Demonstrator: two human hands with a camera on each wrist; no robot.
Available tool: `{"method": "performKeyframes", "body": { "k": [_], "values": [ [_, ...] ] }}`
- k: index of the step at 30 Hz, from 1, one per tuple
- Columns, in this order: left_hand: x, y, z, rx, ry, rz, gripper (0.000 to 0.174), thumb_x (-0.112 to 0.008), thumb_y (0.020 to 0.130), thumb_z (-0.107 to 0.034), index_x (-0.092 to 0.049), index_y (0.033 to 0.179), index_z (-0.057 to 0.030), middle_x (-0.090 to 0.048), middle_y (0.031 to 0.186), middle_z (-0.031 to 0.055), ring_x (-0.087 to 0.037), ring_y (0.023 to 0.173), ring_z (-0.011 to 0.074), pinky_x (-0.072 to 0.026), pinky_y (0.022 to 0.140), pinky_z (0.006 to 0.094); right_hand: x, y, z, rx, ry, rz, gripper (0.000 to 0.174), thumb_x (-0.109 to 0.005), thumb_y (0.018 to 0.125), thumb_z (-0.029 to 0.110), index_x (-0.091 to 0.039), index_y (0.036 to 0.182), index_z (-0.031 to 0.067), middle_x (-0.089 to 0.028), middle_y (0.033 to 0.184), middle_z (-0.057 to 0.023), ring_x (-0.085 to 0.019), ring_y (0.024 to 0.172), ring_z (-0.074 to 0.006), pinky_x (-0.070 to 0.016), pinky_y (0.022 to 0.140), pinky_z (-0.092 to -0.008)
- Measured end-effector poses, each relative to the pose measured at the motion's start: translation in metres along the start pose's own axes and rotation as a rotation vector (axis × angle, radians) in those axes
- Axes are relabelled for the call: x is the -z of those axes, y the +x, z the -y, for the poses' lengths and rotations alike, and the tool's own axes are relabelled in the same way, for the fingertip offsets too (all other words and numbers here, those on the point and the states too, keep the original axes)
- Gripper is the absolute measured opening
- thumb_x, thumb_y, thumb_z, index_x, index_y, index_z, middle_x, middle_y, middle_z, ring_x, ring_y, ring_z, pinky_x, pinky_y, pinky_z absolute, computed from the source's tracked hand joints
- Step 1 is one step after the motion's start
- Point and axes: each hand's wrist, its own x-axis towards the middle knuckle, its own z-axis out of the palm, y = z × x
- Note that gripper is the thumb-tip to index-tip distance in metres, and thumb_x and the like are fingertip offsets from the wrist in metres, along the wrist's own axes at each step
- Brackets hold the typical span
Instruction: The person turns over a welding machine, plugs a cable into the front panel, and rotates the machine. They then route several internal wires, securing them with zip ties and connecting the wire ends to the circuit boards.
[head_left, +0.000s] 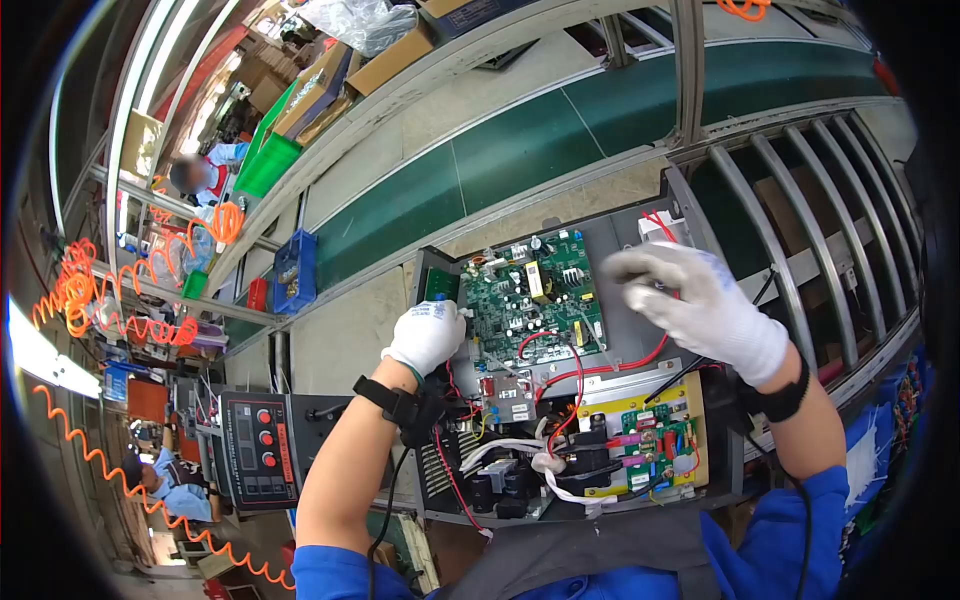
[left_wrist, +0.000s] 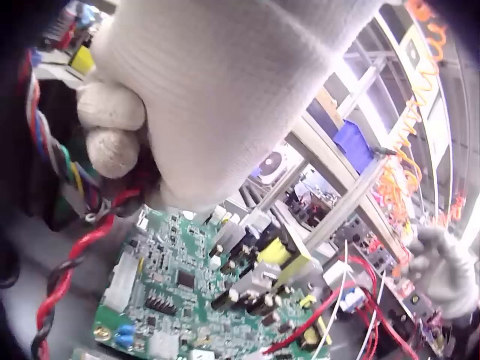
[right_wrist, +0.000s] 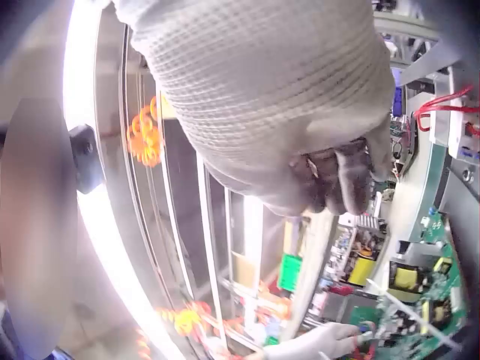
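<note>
Left hand (head_left: pixel 428 333): curling fingers beside board (head_left: pixel 510 300) and wires (left_wrist: pixel 88 240), grasp being hidden | Right hand (head_left: pixel 700 305): hovering above chassis (head_left: pixel 622 322), half-open, holding nothing.

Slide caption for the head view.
White-gloved left hand beside the large green circuit board, white-gloved right hand raised above the open grey metal chassis.

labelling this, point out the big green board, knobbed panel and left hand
Big green board (head_left: pixel 500 290), head view, left half.
Knobbed panel (head_left: pixel 266 438), head view, middle knob.
Left hand (head_left: pixel 428 335), head view, back of glove.
</note>
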Motion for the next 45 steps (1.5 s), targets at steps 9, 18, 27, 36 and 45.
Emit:
{"method": "performKeyframes", "body": {
  "k": [9,18,27,36,45],
  "values": [
    [0.007,0.035,0.022,-0.309,0.024,0.439,0.039,-0.043,0.098,-0.031,-0.065,0.097,0.0017,-0.066,0.095,0.0201,-0.064,0.091,0.0357,-0.0515,0.080,0.0428,0.024,-0.040,-0.032,-0.314,0.539,-0.195,0.024,-0.057,0.091,0.010,-0.063,0.109,-0.0043,-0.065,0.093,-0.0041,-0.057,0.085,-0.0085,-0.0470,0.080,-0.0237],
    [0.022,0.034,0.003,-0.111,-0.082,0.500,0.034,-0.046,0.096,-0.027,-0.066,0.096,0.0001,-0.066,0.099,0.0200,-0.063,0.095,0.0368,-0.0513,0.082,0.0419,0.020,-0.043,-0.038,-0.290,0.633,-0.249,0.022,-0.056,0.093,0.011,-0.064,0.109,-0.0030,-0.066,0.096,-0.0063,-0.060,0.085,-0.0103,-0.0492,0.080,-0.0257],
    [-0.006,0.037,0.006,0.081,-0.279,0.328,0.030,-0.051,0.092,-0.026,-0.060,0.084,0.0014,-0.061,0.068,0.0105,-0.062,0.060,0.0217,-0.0491,0.057,0.0367,0.018,-0.041,-0.037,-0.289,0.570,-0.270,0.024,-0.057,0.095,0.015,-0.063,0.109,-0.0030,-0.067,0.098,-0.0087,-0.061,0.086,-0.0119,-0.0494,0.080,-0.0261],
    [0.071,-0.072,0.029,-0.054,-0.231,-0.271,0.025,-0.060,0.087,-0.025,-0.065,0.100,-0.0042,-0.066,0.090,0.0169,-0.065,0.086,0.0334,-0.0507,0.074,0.0389,0.028,-0.032,-0.012,-0.353,0.365,-0.089,0.029,-0.058,0.093,0.021,-0.063,0.109,-0.0032,-0.067,0.100,-0.0081,-0.062,0.086,-0.0129,-0.0491,0.081,-0.0265],
    [0.016,-0.111,0.061,0.114,-0.876,-0.125,0.041,-0.068,0.086,-0.028,-0.059,0.117,-0.0035,-0.069,0.090,0.0073,-0.067,0.078,0.0215,-0.0507,0.071,0.0302,-0.091,0.034,0.056,0.038,0.211,0.333,0.031,-0.057,0.091,0.022,-0.060,0.109,-0.0022,-0.064,0.090,-0.0124,-0.062,0.076,-0.0184,-0.0501,0.068,-0.0308]
  ]
}}
